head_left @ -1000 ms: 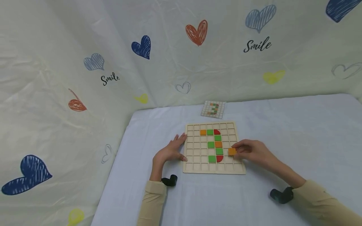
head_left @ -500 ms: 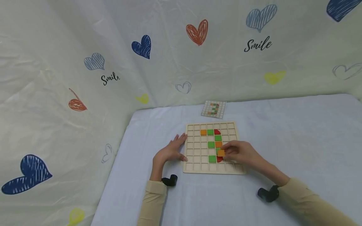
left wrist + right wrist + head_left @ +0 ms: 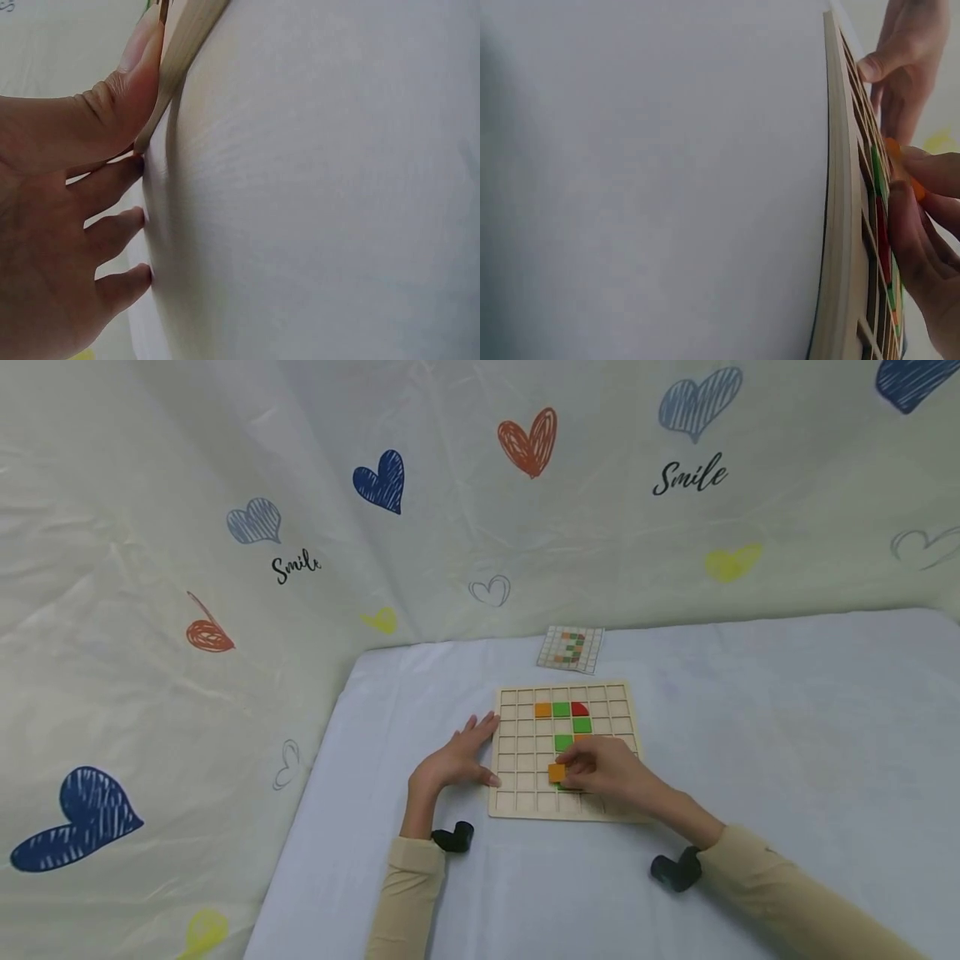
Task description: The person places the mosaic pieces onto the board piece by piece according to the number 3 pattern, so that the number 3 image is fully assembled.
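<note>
A wooden grid board (image 3: 517, 806) lies flat on the white-covered table. Between thumb and fingers, my right hand (image 3: 611, 768) pinches an orange square tile (image 3: 557, 773) low over the board's lower middle cells. In the right wrist view the orange tile (image 3: 894, 147) shows close above the grid. My left hand (image 3: 454, 763) rests spread at the board's left edge, its thumb against the wooden rim (image 3: 178, 71) in the left wrist view. Set in the grid are an orange tile (image 3: 543, 711), a rounded red tile (image 3: 579, 709) and several green tiles (image 3: 582, 725). My right hand covers some lower tiles.
Behind the board lies a small pattern card (image 3: 570, 649) with a printed grid of coloured cells. A pale curtain (image 3: 435, 552) printed with hearts hangs behind the table (image 3: 780, 710). Dark wrist cameras (image 3: 677, 870) sit below both wrists.
My right hand has carried the orange tile leftward across the board, from its right side to the lower middle. The left hand has stayed at the board's edge.
</note>
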`<state>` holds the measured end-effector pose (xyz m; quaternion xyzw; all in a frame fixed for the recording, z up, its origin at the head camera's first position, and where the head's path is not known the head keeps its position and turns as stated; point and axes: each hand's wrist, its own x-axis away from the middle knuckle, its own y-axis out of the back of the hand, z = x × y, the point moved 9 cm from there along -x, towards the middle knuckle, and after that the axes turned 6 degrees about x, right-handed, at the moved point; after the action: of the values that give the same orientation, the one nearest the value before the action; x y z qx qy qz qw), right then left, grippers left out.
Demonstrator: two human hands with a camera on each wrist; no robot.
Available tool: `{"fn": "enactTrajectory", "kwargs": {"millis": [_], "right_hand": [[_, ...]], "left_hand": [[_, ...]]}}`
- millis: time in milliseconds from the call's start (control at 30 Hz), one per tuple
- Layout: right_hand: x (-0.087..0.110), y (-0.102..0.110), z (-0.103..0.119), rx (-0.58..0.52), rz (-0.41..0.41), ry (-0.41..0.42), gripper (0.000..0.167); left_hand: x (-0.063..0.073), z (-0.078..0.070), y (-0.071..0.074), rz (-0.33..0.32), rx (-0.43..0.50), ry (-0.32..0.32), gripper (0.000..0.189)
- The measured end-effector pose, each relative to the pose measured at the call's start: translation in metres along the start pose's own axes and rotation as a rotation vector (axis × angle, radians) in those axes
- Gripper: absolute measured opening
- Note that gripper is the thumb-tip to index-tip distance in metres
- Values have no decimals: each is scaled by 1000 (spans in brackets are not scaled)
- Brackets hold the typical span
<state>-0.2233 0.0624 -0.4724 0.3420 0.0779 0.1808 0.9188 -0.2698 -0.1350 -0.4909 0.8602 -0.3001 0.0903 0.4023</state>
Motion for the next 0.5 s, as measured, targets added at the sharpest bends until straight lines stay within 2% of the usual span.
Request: {"fn": "enactTrajectory", "kwargs": {"millis": [167,500], "right_hand": [[-3,-5,7,20,20,29,26],[-10,-17,4,68,56,-6,24]], "left_hand": [[-1,-1,0,0,-8,2,107],[-3,-1,-1,-11,-7,20,108]]}}
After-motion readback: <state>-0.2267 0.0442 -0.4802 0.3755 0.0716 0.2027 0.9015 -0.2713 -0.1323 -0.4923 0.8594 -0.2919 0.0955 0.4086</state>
